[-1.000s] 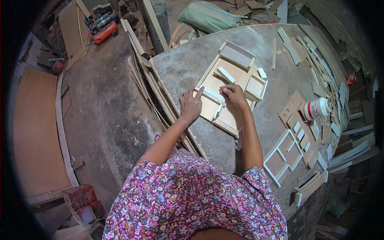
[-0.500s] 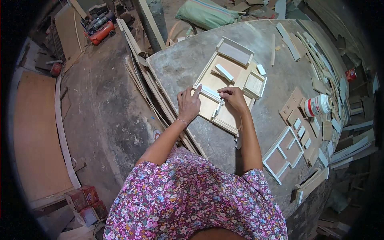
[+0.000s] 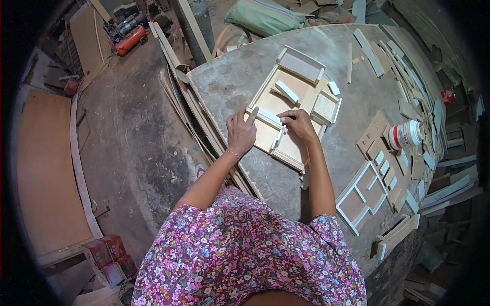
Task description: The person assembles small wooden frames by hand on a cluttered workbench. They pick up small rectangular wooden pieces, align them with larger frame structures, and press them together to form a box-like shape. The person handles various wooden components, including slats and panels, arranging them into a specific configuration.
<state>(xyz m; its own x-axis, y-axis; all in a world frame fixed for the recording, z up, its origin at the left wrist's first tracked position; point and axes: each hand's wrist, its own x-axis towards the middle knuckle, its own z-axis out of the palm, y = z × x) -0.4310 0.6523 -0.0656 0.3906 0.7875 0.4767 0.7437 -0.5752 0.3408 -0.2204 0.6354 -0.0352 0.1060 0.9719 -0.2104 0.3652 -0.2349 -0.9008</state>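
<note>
A shallow wooden model [image 3: 263, 138] with low walls and compartments lies on the grey tabletop before me. Across its middle runs a narrow wooden strip [image 3: 269, 117] with a pale top edge. My left hand [image 3: 241, 133] closes on the strip's left end at the model's outer wall, one finger lying along the inner side. At the opposite end, my right hand [image 3: 300, 125] pinches with thumb and index finger; the fingertips partly hide the joint there. A loose pale-topped block [image 3: 287, 93] rests inside the model, beyond the strip.
Right of the model lie a white-edged partition frame [image 3: 361, 198], small blocks [image 3: 385, 167] and a white glue bottle [image 3: 406, 134] with a red band. Wood offcuts [image 3: 368, 52] crowd the table's far right. Stacked boards [image 3: 204, 130] line its left edge. An orange compressor [image 3: 130, 42] stands on the floor.
Almost nothing differs. My right hand has shifted very slightly at the strip's end, while my left hand keeps its place.
</note>
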